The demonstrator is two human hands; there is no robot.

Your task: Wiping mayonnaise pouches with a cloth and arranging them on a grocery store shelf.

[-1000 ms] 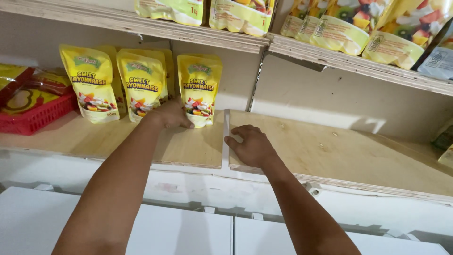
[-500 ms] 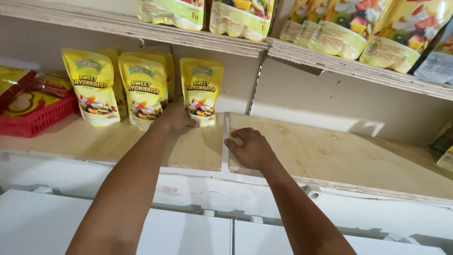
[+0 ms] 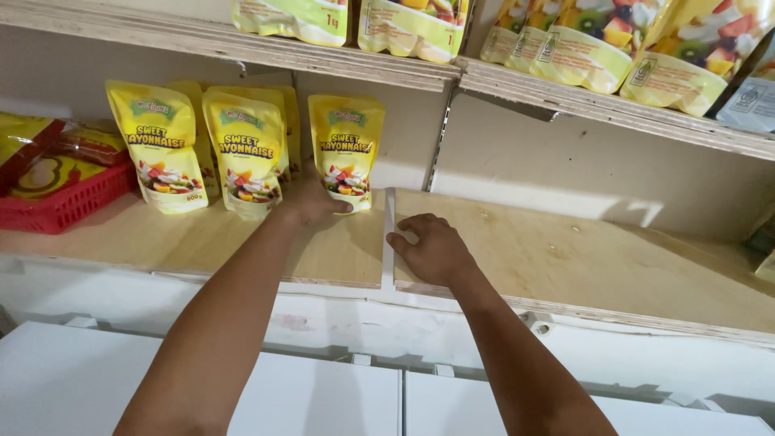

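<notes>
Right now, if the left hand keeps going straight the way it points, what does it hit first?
The left hand points toward the shelf back and already seems to touch the rightmost yellow pouch at its base. That pouch comes first; depth behind it is unclear.

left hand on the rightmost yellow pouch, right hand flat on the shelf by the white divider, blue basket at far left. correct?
One thing is off: the basket at far left is red, not blue, as the head view shows. The rest holds: the left hand is on the rightmost yellow pouch, and the right hand rests on the wooden shelf beside the white divider.
</notes>
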